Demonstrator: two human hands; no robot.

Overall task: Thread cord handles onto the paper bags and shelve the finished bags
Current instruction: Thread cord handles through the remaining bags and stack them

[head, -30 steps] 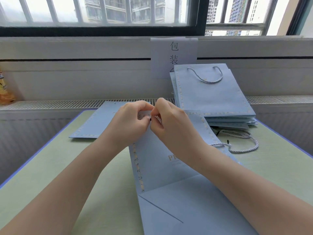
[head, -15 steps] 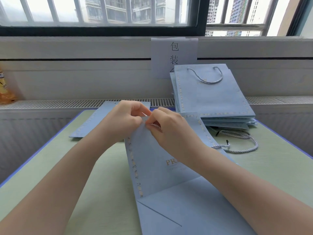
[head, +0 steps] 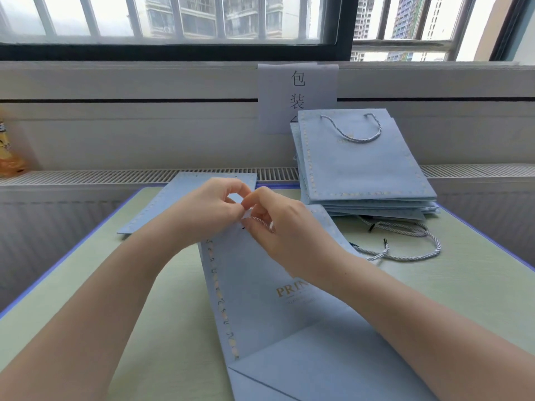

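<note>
A flat light-blue paper bag [head: 260, 290] with gold lettering lies in front of me on the table, its top edge lifted toward the window. My left hand [head: 208, 209] pinches that top edge. My right hand [head: 286, 238] pinches a twisted grey-white cord [head: 262, 222] at the bag's top, close against my left fingertips. The hole in the bag is hidden by my fingers. Loose cords [head: 405, 244] with black tips lie on the table to the right.
A stack of finished blue bags [head: 362, 175] with a cord handle on top leans against the wall ledge at the back right. Another flat blue bag [head: 173, 204] lies behind my left hand. A paper sign [head: 298, 94] hangs on the ledge. The green table [head: 115, 299] has blue edges.
Both hands stay together at the bag's top edge. The bag's top has shifted slightly left and lower, and my right fingers have worked the cord a little further along.
</note>
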